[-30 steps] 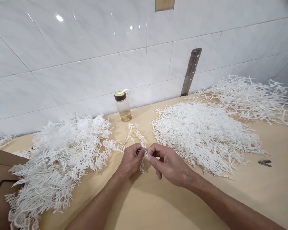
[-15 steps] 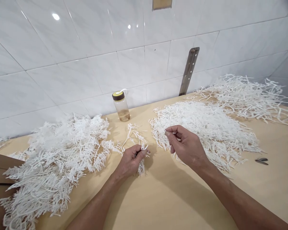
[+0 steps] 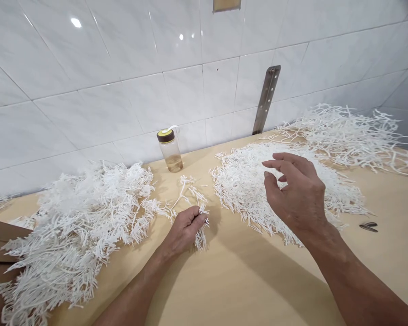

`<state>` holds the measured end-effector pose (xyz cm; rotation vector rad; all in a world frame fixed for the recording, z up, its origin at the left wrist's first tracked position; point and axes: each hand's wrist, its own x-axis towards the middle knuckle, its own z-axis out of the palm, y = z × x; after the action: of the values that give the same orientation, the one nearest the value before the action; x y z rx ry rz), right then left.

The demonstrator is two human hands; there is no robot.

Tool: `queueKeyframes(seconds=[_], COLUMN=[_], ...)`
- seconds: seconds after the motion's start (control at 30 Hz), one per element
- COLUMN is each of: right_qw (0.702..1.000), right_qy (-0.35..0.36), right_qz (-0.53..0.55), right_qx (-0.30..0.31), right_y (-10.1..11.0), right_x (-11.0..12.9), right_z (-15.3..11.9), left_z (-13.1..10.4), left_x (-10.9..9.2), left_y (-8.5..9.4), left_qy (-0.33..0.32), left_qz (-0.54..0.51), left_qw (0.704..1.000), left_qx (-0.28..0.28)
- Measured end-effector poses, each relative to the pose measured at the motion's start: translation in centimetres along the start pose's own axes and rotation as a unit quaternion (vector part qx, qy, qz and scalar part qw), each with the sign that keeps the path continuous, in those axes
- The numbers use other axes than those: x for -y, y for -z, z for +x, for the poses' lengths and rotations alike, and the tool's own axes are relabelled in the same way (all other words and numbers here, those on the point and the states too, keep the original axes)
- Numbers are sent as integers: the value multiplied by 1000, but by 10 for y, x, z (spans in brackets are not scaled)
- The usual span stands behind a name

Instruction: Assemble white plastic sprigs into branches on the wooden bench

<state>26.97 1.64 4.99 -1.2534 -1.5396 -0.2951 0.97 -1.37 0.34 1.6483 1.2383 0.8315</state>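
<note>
A white sprig point(image 3: 200, 241) is pinched between the thumb and fingers of the left hand point(image 3: 184, 230), its tips being left exposed above and below the thumb. Just beyond that hand, a forked branch point(image 3: 182, 192) is laid on the table point(image 3: 238, 285); whether it is joined to the sprig cannot be told, as the grip is hidden. The right hand point(image 3: 294, 192) is held well apart from the left, its thumb and fingers parted, over a pile point(image 3: 243, 188) of short white pieces, by which the space to the right of the left hand is filled.

To the left of the left hand, a heap point(image 3: 88, 217) of bushy white sprigs is spread, with a brown box point(image 3: 2, 249) set at its outer edge. Beyond the left hand, a bottle point(image 3: 170, 151), partly filled, is stood near the tiled wall point(image 3: 122, 54). Beyond the right hand, bare stems point(image 3: 350, 131) are heaped, and a metal bracket point(image 3: 267, 99) is seen against the wall. To the right of the right wrist, a small dark object point(image 3: 369, 227) is placed.
</note>
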Motion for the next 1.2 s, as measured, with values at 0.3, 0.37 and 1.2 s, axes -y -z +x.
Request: queueKeyframes(seconds=[0.3,0.37,1.2], right_qw=[874,839,841], right_qy=[-158,-168,-110], right_qz=[261,281,238], right_qx=[379,434,473], right_y=[-29,-30,-21], right_x=[41,44,53], right_z=[-39,-42,-39], left_z=[-5,-5,-2], left_x=[-9,-10,-5], left_y=[-5,-5,-12], left_qy=[-49,-55,-142], left_qz=[50,48,204], left_qw=[997,997,969], left_qx=[18,23,4])
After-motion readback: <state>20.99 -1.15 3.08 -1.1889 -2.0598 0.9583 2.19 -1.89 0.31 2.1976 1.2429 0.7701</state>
